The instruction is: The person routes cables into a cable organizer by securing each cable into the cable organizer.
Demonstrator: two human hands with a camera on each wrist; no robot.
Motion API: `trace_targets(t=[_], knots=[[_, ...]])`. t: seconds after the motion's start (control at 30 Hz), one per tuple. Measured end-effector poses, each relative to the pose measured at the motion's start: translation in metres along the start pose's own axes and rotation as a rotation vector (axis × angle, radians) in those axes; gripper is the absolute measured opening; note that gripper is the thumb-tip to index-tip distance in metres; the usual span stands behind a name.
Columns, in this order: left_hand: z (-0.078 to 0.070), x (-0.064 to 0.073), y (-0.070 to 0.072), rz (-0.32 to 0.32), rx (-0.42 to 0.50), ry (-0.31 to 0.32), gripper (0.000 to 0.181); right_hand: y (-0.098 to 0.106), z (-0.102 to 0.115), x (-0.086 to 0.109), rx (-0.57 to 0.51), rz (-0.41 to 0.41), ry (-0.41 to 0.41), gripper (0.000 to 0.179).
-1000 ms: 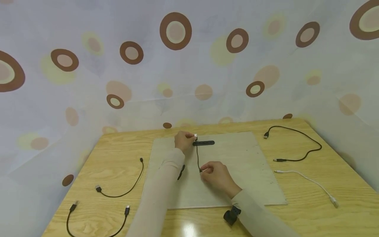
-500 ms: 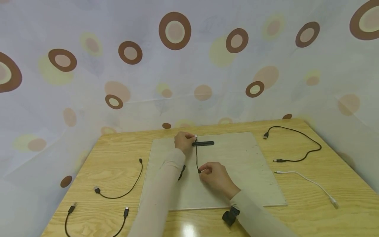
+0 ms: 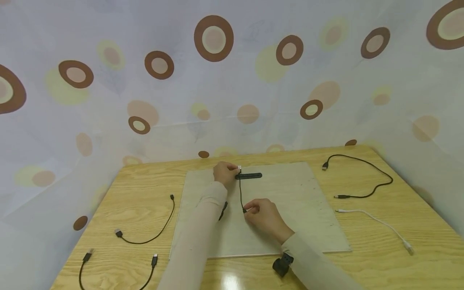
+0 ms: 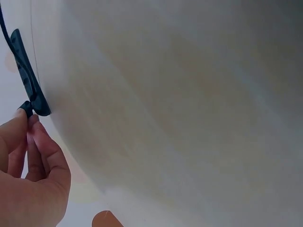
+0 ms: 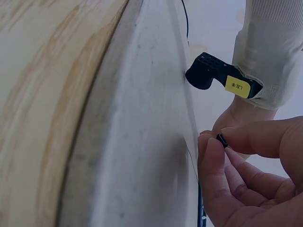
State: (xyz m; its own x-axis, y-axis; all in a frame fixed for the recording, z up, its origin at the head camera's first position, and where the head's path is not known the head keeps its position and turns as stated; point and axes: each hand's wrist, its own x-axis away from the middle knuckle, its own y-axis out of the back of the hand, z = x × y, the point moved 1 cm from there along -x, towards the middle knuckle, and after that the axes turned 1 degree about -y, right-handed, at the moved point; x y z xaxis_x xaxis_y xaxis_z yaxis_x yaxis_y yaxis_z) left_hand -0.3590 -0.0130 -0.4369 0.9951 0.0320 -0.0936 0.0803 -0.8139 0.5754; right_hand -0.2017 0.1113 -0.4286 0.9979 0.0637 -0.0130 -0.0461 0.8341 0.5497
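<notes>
A short black USB cable (image 3: 241, 193) runs nearly straight between the two hands over the pale board (image 3: 290, 209). My left hand (image 3: 223, 173) pinches its far end just behind the metal plug. At the near end, my right hand (image 3: 266, 217) holds the small black connector (image 5: 222, 140) between thumb and index finger. Beside the left fingertips lies a slim black strip with notches (image 3: 250, 176), and the cable crosses over its left end. In the left wrist view the cable passes along this strip (image 4: 28, 71); whether it sits in a notch, I cannot tell.
Two black cables, one upper (image 3: 159, 229) and one lower (image 3: 150, 272), lie left on the wooden table (image 3: 145, 181). A black cable (image 3: 388, 179) and a white one (image 3: 384, 223) lie right. A patterned cloth (image 3: 253, 80) hangs behind. Wrist cameras sit on both sleeves.
</notes>
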Motion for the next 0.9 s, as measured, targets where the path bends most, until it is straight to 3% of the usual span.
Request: trace_targets(t=[0.43, 0.7, 0.9], knots=[[-0.0006, -0.0022, -0.0041, -0.021, -0.045, 0.023, 0.012, 0.0018, 0.0015, -0.0005, 0.018, -0.004, 0.014, 0.015], [-0.004, -0.0015, -0.0052, -0.014, -0.071, 0.064, 0.011, -0.0014, -0.0054, -0.0036, 0.085, 0.001, 0.038, 0.014], [-0.0064, -0.0006, -0.0048, -0.01, -0.112, 0.057, 0.012, -0.0022, -0.0066, -0.0038, 0.126, -0.014, 0.075, 0.013]])
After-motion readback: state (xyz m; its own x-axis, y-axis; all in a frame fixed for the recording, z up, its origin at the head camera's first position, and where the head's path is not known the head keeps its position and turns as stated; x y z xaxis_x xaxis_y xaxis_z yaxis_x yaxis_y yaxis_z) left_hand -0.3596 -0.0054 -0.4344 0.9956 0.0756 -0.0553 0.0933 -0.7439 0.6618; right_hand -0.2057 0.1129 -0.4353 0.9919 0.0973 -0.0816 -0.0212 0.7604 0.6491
